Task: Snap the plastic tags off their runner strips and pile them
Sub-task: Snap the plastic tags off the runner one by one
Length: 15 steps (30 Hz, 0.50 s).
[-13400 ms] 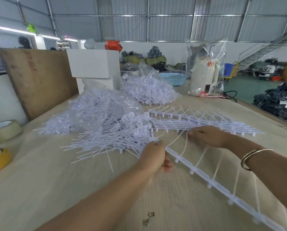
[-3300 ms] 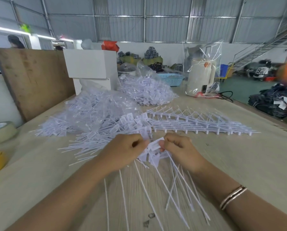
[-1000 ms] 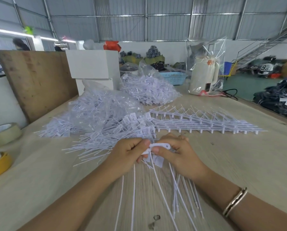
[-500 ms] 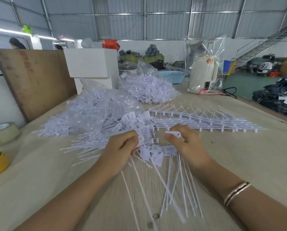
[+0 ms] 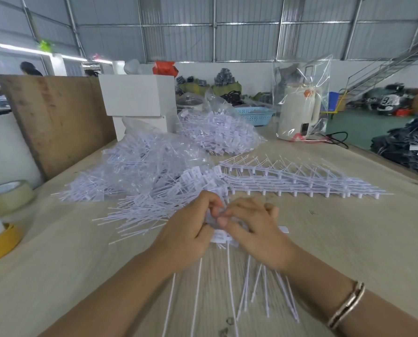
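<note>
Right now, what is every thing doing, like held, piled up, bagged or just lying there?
Left hand: grip curled on the loose tags.
Right hand: grip pinching the same bunch.
Loose tags: held between both hands, tails fanned on the table.
Tag pile: heaped loose, lying flat.
Runner strips: stacked, tags still attached.
Clear bag: full of tags, lying on the table.
Kettle: upright, wrapped in plastic.
</note>
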Tool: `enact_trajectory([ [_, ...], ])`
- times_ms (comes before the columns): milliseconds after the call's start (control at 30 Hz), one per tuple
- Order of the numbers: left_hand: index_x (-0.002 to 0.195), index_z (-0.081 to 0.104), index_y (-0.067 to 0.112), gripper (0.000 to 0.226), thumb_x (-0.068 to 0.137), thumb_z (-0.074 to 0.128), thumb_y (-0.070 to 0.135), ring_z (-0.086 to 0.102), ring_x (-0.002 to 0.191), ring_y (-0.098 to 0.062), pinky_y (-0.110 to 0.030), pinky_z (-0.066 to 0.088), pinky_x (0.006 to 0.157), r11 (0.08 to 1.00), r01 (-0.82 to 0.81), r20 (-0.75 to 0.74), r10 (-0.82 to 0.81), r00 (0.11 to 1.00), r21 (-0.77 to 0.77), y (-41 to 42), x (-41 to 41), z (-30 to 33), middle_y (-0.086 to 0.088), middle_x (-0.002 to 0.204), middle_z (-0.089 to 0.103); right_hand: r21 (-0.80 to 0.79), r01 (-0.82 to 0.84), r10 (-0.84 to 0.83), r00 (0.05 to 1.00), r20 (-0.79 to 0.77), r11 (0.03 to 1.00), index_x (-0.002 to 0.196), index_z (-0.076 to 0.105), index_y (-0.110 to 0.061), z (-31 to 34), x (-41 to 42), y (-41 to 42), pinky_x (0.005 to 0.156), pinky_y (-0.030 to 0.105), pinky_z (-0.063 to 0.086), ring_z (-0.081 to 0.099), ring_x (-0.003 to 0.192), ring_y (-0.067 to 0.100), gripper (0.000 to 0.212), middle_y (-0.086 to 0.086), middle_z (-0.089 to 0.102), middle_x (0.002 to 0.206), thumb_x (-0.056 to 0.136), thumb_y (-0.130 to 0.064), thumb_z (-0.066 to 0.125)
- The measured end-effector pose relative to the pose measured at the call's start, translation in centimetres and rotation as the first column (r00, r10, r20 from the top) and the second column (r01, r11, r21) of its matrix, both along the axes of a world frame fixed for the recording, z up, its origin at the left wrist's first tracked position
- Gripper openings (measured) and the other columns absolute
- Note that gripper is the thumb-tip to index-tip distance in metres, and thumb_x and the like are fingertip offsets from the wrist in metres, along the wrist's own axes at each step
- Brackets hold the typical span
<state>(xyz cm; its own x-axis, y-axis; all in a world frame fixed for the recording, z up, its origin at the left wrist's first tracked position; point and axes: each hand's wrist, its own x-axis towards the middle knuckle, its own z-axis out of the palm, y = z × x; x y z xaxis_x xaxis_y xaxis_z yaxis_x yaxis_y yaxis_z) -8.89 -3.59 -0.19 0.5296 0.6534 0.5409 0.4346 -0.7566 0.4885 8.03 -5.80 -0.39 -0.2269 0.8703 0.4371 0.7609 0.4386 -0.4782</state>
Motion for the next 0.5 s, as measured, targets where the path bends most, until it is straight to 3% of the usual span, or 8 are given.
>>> enact_trajectory([
  [67, 0.093, 0.038, 0.039, 0.035, 0.072, 0.041, 0.012, 0.045, 0.055, 0.002, -0.01, 0.03, 0.052, 1.0, 0.017, 0.011, -0.017, 1.0, 0.0, -0.3, 0.2, 0.2, 0.034, 0.076, 0.052, -0.037, -0.097, 0.098, 0.994, 0.042, 0.995, 0.075, 0.06, -0.037, -0.2, 0.3, 0.2, 0.084, 0.032, 0.016, 0.044, 0.096, 0.001, 0.019, -0.013, 0.057, 0.089, 0.089, -0.048, 0.054],
  [133, 0.091, 0.038, 0.039, 0.035, 0.072, 0.044, 0.011, 0.044, 0.053, 0.001, -0.01, 0.029, 0.049, 1.0, -0.011, -0.022, 0.012, 1.0, 0.01, -0.3, 0.1, 0.3, 0.039, 0.077, 0.05, -0.008, -0.152, 0.152, 0.988, 0.031, 0.988, 0.07, 0.061, -0.024, -0.3, 0.7, 0.3, 0.084, 0.032, 0.017, 0.048, 0.089, 0.002, 0.023, -0.007, 0.057, 0.082, 0.09, -0.036, 0.058],
  [200, 0.089, 0.042, 0.036, 0.027, 0.076, 0.048, 0.013, 0.046, 0.053, 0.001, -0.011, 0.027, 0.049, 0.997, -0.056, -0.077, 0.06, 0.995, 0.055, -0.2, -0.2, 0.4, 0.03, 0.071, 0.052, 0.008, -0.159, 0.159, 0.987, -0.029, 0.987, 0.074, 0.064, -0.011, -0.4, 1.0, 0.4, 0.083, 0.033, 0.018, 0.049, 0.084, 0.003, 0.026, -0.001, 0.057, 0.081, 0.091, -0.03, 0.058],
  [267, 0.081, 0.05, 0.028, 0.003, 0.081, 0.047, 0.028, 0.046, 0.052, -0.003, -0.014, 0.023, 0.05, 0.983, -0.126, -0.143, 0.145, 0.979, 0.136, 0.0, -0.3, 0.6, 0.017, 0.058, 0.048, 0.018, -0.194, 0.195, 0.973, -0.124, 0.981, 0.073, 0.064, -0.01, -0.5, 0.9, 0.4, 0.083, 0.035, 0.021, 0.05, 0.079, 0.003, 0.025, -0.005, 0.055, 0.076, 0.091, -0.026, 0.058],
  [367, 0.059, 0.043, 0.024, 0.037, 0.085, 0.035, 0.049, 0.044, 0.047, -0.012, -0.021, 0.023, 0.048, 0.967, -0.165, -0.155, 0.196, 0.968, 0.192, 0.3, -0.5, 0.6, 0.008, 0.048, 0.04, 0.022, -0.238, 0.235, 0.932, -0.277, 0.971, 0.068, 0.06, -0.021, -0.3, 0.9, 0.5, 0.088, 0.042, 0.029, 0.051, 0.073, 0.001, 0.023, -0.013, 0.052, 0.071, 0.091, -0.022, 0.057],
  [433, 0.054, 0.035, 0.024, 0.042, 0.085, 0.035, 0.052, 0.042, 0.047, -0.012, -0.026, 0.027, 0.049, 0.983, -0.141, -0.157, 0.159, 0.975, 0.12, 0.4, -0.6, 0.2, 0.006, 0.047, 0.038, -0.037, -0.281, 0.257, 0.917, -0.304, 0.959, 0.067, 0.059, -0.019, -0.3, 1.1, 0.6, 0.088, 0.042, 0.031, 0.052, 0.071, 0.006, 0.025, -0.009, 0.052, 0.07, 0.091, -0.026, 0.057],
  [500, 0.053, 0.035, 0.026, 0.04, 0.086, 0.04, 0.048, 0.038, 0.047, -0.009, -0.028, 0.029, 0.051, 0.995, -0.097, -0.136, 0.1, 0.986, 0.03, 0.5, -0.4, -0.3, 0.006, 0.046, 0.036, -0.12, -0.362, 0.309, 0.896, -0.318, 0.925, 0.068, 0.062, -0.013, -0.4, 1.2, 0.5, 0.081, 0.031, 0.035, 0.051, 0.065, 0.009, 0.028, -0.006, 0.053, 0.067, 0.091, -0.028, 0.058],
])
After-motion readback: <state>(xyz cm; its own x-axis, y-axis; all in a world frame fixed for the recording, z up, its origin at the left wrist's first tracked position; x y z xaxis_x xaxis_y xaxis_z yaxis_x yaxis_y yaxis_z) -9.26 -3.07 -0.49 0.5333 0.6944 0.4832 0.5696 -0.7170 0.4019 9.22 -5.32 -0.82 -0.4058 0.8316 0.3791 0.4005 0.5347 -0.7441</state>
